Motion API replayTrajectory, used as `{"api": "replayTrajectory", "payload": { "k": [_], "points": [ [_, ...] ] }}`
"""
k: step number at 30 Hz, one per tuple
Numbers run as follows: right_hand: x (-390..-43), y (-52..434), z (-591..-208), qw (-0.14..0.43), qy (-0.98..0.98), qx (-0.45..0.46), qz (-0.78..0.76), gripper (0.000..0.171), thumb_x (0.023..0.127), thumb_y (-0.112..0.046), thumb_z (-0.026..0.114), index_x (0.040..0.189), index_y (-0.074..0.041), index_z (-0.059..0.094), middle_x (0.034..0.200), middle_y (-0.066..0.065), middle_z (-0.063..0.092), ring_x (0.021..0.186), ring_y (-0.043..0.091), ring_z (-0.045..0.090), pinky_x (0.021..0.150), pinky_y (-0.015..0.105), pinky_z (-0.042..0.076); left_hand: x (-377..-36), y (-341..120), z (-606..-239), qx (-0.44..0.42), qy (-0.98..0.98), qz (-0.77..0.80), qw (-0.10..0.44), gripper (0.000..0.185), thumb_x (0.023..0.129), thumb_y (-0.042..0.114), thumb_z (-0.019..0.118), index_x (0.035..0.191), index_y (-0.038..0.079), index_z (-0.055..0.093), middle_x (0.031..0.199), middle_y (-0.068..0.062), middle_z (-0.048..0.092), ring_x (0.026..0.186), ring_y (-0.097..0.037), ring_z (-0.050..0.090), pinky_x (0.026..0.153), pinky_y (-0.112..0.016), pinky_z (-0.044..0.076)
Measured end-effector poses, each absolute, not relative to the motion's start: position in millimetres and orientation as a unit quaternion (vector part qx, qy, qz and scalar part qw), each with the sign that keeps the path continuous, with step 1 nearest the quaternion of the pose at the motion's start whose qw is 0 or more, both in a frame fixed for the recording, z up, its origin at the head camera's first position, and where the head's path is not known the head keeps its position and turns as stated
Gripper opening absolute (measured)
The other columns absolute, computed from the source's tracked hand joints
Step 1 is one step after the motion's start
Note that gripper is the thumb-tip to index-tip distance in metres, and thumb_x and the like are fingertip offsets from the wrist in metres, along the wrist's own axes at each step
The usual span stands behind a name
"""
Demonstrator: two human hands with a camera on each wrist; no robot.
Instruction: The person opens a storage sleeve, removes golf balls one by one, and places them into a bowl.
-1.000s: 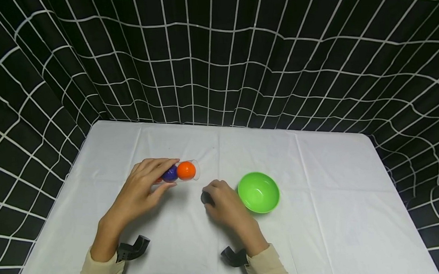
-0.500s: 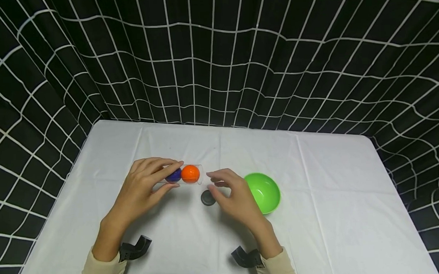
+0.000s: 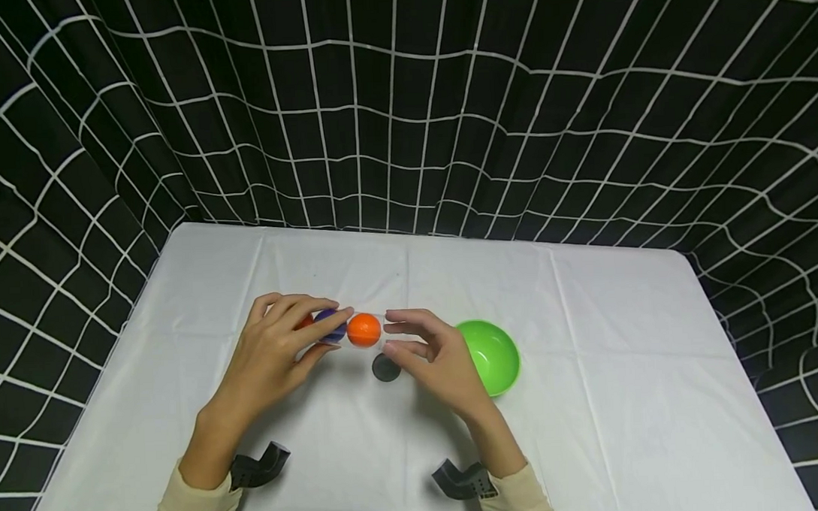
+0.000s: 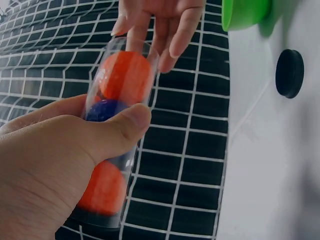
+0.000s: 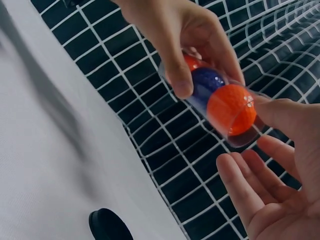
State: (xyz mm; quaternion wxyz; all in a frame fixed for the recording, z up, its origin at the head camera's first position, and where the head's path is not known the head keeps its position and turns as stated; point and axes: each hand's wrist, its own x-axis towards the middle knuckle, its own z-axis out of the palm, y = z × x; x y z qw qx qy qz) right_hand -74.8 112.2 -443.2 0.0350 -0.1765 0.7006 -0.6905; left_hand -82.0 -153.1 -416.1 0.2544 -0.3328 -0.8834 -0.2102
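Note:
My left hand (image 3: pixel 270 350) grips a clear tube (image 4: pixel 124 160) around its middle, holding it above the table. Inside sit an orange ball (image 3: pixel 364 330) near the uncapped end, a blue ball (image 4: pixel 104 109) partly covered by my fingers, and a red-orange ball (image 4: pixel 104 187) at the dark closed end. My right hand (image 3: pixel 450 367) is at the uncapped end, fingers and thumb spread around the rim. In the right wrist view its thumb lies close to the rim; whether it touches, I cannot tell. Below, a round black cap (image 3: pixel 386 367) lies on the table.
A green bowl (image 3: pixel 497 358) stands right behind my right hand, partly hidden by it. The table (image 3: pixel 624 398) has a white cloth. Black curtains with a white grid (image 3: pixel 404 120) rise behind and at both sides. Each wrist carries a black camera mount (image 3: pixel 259 467).
My right hand let go of the black cap on the table and moved up to the tube's uncapped end. The left hand shifted the tube slightly right, towards it.

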Motion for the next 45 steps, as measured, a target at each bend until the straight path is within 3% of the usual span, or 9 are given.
{"api": "replayTrajectory", "payload": {
  "k": [6,13,20,25,34,45],
  "points": [
    [-76,111,-446,0.045,0.678,-0.185,-0.710,0.049,0.093,0.007,0.075,0.140,0.009,0.060,0.143,0.035,0.059,0.120,0.009,0.072,0.099,0.031,0.062,-81,-153,-415,-0.338,-0.878,-0.205,0.271,0.055,0.079,0.020,0.093,0.131,0.026,0.076,0.120,-0.003,0.076,0.114,-0.027,0.067,0.099,-0.050,0.045],
    [-74,113,-443,0.038,0.687,-0.180,-0.703,0.050,0.091,0.007,0.076,0.139,0.004,0.063,0.143,0.033,0.059,0.125,0.028,0.071,0.099,0.031,0.062,-80,-154,-412,-0.335,-0.878,-0.191,0.284,0.058,0.076,0.015,0.095,0.130,0.027,0.076,0.119,-0.003,0.076,0.113,-0.026,0.067,0.098,-0.049,0.045],
    [-74,113,-445,0.045,0.684,-0.193,-0.702,0.051,0.092,0.008,0.076,0.140,0.005,0.061,0.142,0.031,0.061,0.121,0.007,0.071,0.099,0.032,0.062,-80,-155,-411,-0.341,-0.876,-0.174,0.294,0.060,0.075,0.013,0.096,0.130,0.027,0.076,0.118,-0.003,0.077,0.111,-0.027,0.067,0.097,-0.049,0.046],
    [-74,112,-446,0.048,0.688,-0.191,-0.698,0.051,0.092,0.007,0.076,0.141,0.004,0.061,0.140,0.026,0.064,0.120,0.008,0.071,0.097,0.030,0.062,-80,-156,-411,-0.338,-0.876,-0.176,0.297,0.061,0.076,0.012,0.095,0.131,0.027,0.076,0.118,-0.004,0.078,0.111,-0.027,0.068,0.097,-0.048,0.046],
    [-73,115,-442,0.065,0.683,-0.164,-0.709,0.048,0.095,0.001,0.075,0.141,0.000,0.062,0.139,0.029,0.063,0.100,0.014,0.080,0.087,0.024,0.064,-82,-156,-412,-0.340,-0.871,-0.199,0.294,0.054,0.081,0.020,0.091,0.132,0.028,0.075,0.117,-0.002,0.078,0.110,-0.025,0.068,0.096,-0.047,0.045],
    [-70,123,-433,0.023,0.688,-0.168,-0.706,0.048,0.090,0.006,0.079,0.136,0.004,0.065,0.138,0.024,0.062,0.119,0.010,0.072,0.095,0.028,0.062,-83,-154,-413,-0.332,-0.877,-0.228,0.260,0.053,0.082,0.030,0.090,0.133,0.026,0.075,0.123,-0.001,0.078,0.114,-0.025,0.070,0.098,-0.047,0.048]
  ]
}}
